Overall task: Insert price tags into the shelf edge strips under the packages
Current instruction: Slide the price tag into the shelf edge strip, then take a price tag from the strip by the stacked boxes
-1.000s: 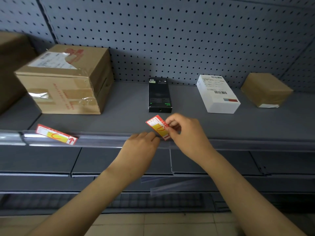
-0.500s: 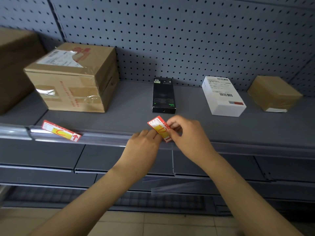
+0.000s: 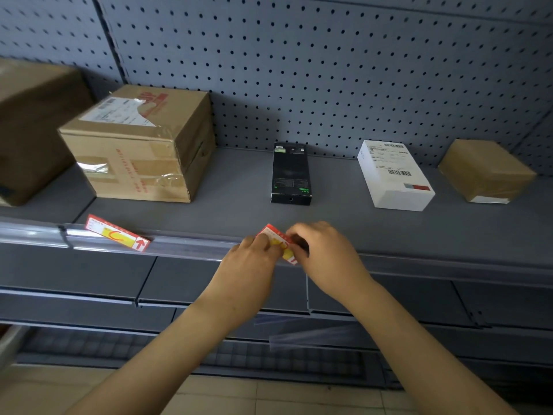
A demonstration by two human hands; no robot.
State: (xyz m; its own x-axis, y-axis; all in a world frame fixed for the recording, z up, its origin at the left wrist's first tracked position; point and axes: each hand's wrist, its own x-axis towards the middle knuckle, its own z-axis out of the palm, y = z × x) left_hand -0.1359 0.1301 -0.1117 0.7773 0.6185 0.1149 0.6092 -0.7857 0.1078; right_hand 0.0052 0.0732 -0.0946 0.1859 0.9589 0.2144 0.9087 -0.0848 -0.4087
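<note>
Right hand (image 3: 321,253) pinching price tag (image 3: 278,242), left hand (image 3: 251,259) covering it, black box (image 3: 291,175) behind

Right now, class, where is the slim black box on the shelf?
In the head view, the slim black box lies mid-shelf, between the large taped cardboard box and white labelled box.

Both forearms are bare up to the bottom edge of the view, with no sleeve showing. The left hand (image 3: 254,265) and right hand (image 3: 324,259) wear no gloves, rings or watch.
</note>
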